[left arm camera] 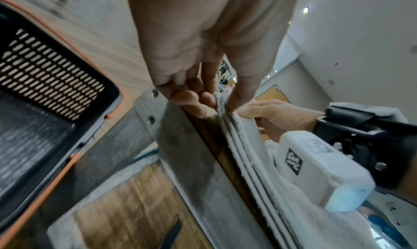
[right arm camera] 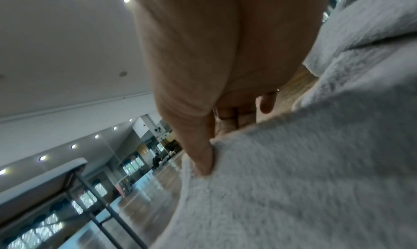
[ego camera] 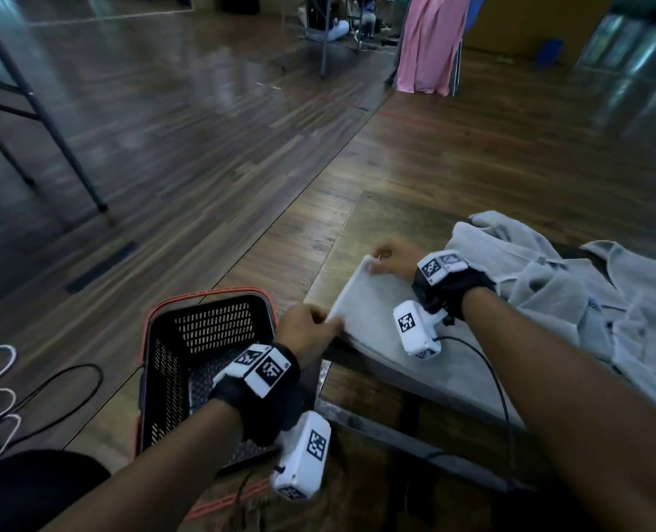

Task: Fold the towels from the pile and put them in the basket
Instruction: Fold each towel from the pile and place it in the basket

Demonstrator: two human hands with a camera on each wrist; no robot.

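A folded pale grey towel (ego camera: 372, 301) lies at the left end of a low table (ego camera: 361, 220). My left hand (ego camera: 311, 328) pinches its near left corner; in the left wrist view the thumb and fingers clamp the stacked layers (left arm camera: 228, 110). My right hand (ego camera: 388, 259) pinches the far left corner, thumb pressed into the cloth (right arm camera: 203, 163). The pile of loose grey towels (ego camera: 572, 297) spreads over the table to the right. A black mesh basket with an orange rim (ego camera: 203, 332) stands on the floor left of the table, with nothing visible inside.
Cables (ego camera: 50, 389) loop on the wooden floor at the left. A folding table's dark legs (ego camera: 50, 120) stand at the far left. Pink cloth (ego camera: 430, 44) hangs at the back. A black cable (ego camera: 499, 389) runs from my right wrist camera across the table.
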